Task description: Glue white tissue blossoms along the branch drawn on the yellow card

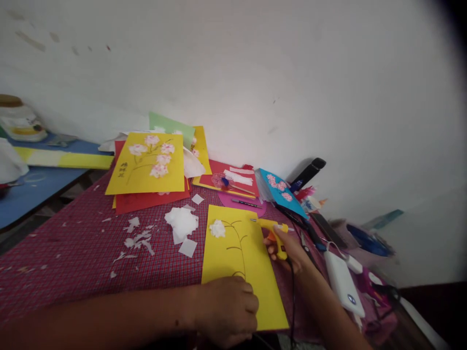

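A: What's the big picture?
B: A red checked cloth [87, 248] spreads across the table, and on it, front and centre, lies the yellow sheet [264, 287], drawn with a branching stem!
A: And behind it, to the left?
B: A yellow card with pink-and-white blossoms [148, 165], on top of a stack.
A: To the hands!
B: Left hand [228, 308] down on the sheet's lower part, fingers curled together; whether they pinch anything, I cannot tell. Right hand [288, 250], at the sheet's right edge, has its fingers wrapped round the handle of a yellow glue gun [270, 224], nozzle pointing left over the sheet.
A: Smaller stuff?
B: White paper pieces [182, 222] heaped just left of the sheet, and one white flower [218, 228] at the sheet's upper left!
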### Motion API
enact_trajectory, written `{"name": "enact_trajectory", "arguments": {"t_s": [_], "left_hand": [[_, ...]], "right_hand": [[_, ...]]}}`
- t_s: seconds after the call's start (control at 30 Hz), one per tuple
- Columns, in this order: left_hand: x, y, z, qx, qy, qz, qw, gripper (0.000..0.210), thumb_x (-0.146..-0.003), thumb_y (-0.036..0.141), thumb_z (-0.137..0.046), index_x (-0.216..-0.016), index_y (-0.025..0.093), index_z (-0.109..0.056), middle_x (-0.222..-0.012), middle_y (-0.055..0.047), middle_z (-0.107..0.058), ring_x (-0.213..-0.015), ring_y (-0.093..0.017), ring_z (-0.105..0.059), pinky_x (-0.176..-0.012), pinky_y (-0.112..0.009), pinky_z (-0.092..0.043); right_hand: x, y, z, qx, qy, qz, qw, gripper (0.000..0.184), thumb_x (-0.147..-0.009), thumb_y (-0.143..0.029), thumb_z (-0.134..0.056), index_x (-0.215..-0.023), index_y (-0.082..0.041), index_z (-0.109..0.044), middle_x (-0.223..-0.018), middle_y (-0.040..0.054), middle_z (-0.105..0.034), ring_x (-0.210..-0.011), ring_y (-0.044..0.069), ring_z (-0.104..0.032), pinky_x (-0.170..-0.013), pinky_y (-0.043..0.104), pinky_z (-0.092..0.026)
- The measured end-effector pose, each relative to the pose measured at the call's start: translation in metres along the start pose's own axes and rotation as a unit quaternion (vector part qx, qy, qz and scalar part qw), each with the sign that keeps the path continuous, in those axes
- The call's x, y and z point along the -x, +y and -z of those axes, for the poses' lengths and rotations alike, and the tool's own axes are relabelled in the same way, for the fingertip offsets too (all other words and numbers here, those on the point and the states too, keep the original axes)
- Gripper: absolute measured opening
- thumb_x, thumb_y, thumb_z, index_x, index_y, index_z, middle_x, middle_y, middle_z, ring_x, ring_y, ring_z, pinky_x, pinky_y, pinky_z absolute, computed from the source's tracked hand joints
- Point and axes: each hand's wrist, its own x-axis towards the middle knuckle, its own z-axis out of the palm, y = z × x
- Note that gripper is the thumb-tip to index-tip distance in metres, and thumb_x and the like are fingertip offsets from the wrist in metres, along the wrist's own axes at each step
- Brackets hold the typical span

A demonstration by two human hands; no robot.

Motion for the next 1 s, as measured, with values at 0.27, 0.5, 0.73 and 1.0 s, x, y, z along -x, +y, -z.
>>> {"name": "enact_trajectory", "arguments": {"t_s": [0.27,0.5,0.73,1.0], "left_hand": [[0.001,-0.002,-0.003,-0.006,0.003,-0.004,1.000,0.019,-0.081,0.036,-0.061,-0.073,0.019,-0.056,-0.077,0.000,-0.059,-0.072,-0.017,-0.051,-0.069,-0.035,-0.040],[0.002,-0.004,-0.001,0.019,0.002,0.000,1.000,0.018,-0.082,0.034,-0.060,-0.072,0.019,-0.056,-0.077,-0.001,-0.061,-0.073,-0.016,-0.053,-0.073,-0.035,-0.041],[0.003,-0.006,-0.001,0.024,-0.003,0.001,1.000,0.017,-0.082,0.033,-0.061,-0.072,0.020,-0.056,-0.077,-0.001,-0.061,-0.073,-0.016,-0.053,-0.074,-0.034,-0.042],[0.004,-0.005,-0.002,0.020,-0.009,0.003,1.000,0.017,-0.082,0.034,-0.060,-0.074,0.019,-0.056,-0.079,0.000,-0.062,-0.074,-0.016,-0.054,-0.074,-0.034,-0.042]], "right_hand": [[-0.001,-0.007,0.007,-0.072,-0.006,0.016,0.997,0.024,-0.088,-0.039,-0.062,-0.095,-0.015,-0.061,-0.074,0.0042,-0.070,-0.049,0.010,-0.060,-0.040,0.019,-0.051],[0.018,0.006,0.010,-0.048,-0.017,0.070,0.996,0.026,-0.081,-0.039,-0.071,-0.092,-0.016,-0.063,-0.075,0.0047,-0.070,-0.059,0.015,-0.065,-0.046,0.022,-0.053],[0.011,0.013,0.032,-0.049,0.009,0.009,0.999,0.021,-0.084,-0.034,-0.067,-0.095,-0.017,-0.062,-0.071,0.0053,-0.069,-0.057,0.016,-0.066,-0.045,0.024,-0.055],[0.001,0.002,0.029,0.006,-0.042,-0.076,0.996,0.031,-0.090,-0.040,-0.057,-0.105,-0.012,-0.060,-0.078,0.0088,-0.071,-0.055,0.014,-0.066,-0.045,0.022,-0.055]]}}
